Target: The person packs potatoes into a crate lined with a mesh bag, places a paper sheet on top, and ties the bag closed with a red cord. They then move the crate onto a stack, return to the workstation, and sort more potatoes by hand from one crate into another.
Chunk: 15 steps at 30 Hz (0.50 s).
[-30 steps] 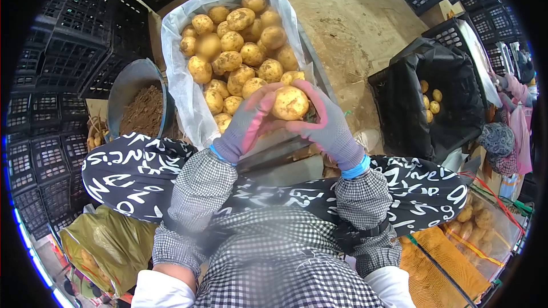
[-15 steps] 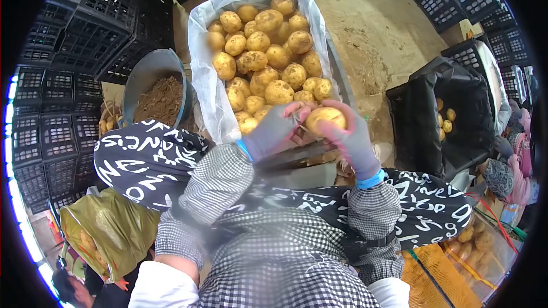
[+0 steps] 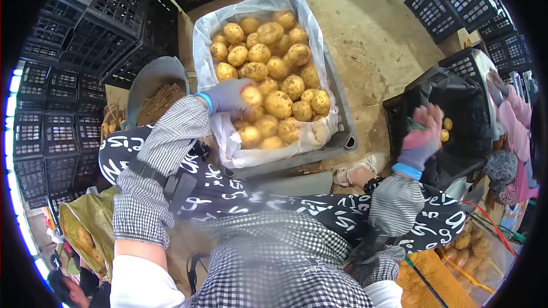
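My left hand (image 3: 230,97), in a grey-purple glove, reaches over the near left part of a lined crate. Its fingers are around a potato (image 3: 251,96), slightly blurred by motion. Below and around it lie many yellow, soil-marked potatoes (image 3: 278,104) in the white plastic liner (image 3: 204,51). My right hand (image 3: 421,137), gloved the same way, is out to the right at the near side of a black-lined crate (image 3: 465,94). Its fingers are stretched out and somewhat blurred, with no potato visible in them. Beyond those fingers, a few potatoes (image 3: 447,124) lie inside the black lining.
A bucket (image 3: 185,74) with brown soil stands left of the white-lined crate. Black plastic crates (image 3: 108,17) are stacked at left, with more at upper right. A person in pink sleeves (image 3: 518,108) is at far right. Bagged potatoes (image 3: 472,248) sit at lower right.
My hands have moved apart. The right hand left the potato it held over the near edge and swung right to the black-lined crate. The left hand moved left and is on a potato.
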### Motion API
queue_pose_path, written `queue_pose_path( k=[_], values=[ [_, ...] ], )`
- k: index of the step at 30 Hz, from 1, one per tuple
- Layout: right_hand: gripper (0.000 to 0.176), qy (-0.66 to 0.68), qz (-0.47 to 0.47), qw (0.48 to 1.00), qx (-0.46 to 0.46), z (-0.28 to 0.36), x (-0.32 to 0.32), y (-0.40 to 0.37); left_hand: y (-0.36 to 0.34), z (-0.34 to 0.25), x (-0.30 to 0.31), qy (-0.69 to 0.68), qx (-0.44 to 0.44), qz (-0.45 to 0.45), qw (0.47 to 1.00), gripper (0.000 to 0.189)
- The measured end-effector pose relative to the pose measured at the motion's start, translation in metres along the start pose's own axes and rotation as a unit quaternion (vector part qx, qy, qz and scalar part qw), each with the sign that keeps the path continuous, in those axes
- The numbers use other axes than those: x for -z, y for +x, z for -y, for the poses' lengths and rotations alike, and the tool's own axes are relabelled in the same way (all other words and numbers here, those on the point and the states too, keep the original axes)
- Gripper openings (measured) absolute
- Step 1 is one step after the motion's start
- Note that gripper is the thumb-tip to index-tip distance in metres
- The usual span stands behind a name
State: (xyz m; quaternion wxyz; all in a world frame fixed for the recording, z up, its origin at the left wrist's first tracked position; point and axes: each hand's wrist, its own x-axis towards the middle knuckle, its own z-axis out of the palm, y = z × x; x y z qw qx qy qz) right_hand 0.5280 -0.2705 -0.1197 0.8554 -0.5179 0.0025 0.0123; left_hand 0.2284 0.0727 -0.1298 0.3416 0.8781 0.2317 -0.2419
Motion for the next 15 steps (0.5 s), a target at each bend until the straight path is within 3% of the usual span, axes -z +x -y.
queue_pose_path(
  k=[2,4,6,8,9,12,15],
  values=[
    [0.042,-0.196,0.194,0.961,0.022,-0.006,-0.022,-0.043,-0.002,-0.016,0.0,-0.285,-0.086,-0.01,0.954,0.057],
    [0.044,-0.205,0.328,0.907,-0.165,0.001,-0.059,-0.091,-0.02,-0.061,0.005,-0.455,-0.119,0.033,0.882,0.054],
    [0.06,-0.23,0.434,0.85,-0.19,-0.006,-0.075,-0.126,-0.03,-0.087,-0.009,-0.572,-0.132,0.056,0.808,0.054],
    [0.074,-0.192,0.479,0.842,-0.155,-0.013,-0.083,-0.141,-0.033,-0.1,-0.029,-0.645,-0.128,0.061,0.751,0.055],
    [0.082,-0.175,0.5,0.837,-0.139,-0.016,-0.082,-0.144,-0.035,-0.107,-0.04,-0.601,-0.144,0.004,0.787,0.057],
    [0.096,-0.184,0.473,0.833,-0.22,-0.025,-0.066,-0.142,-0.037,-0.115,-0.053,-0.583,-0.103,0.003,0.806,0.056],
    [0.094,-0.162,0.501,0.823,-0.214,-0.03,-0.061,-0.141,-0.031,-0.1,-0.063,-0.568,-0.155,-0.041,0.807,0.064]
  ],
)
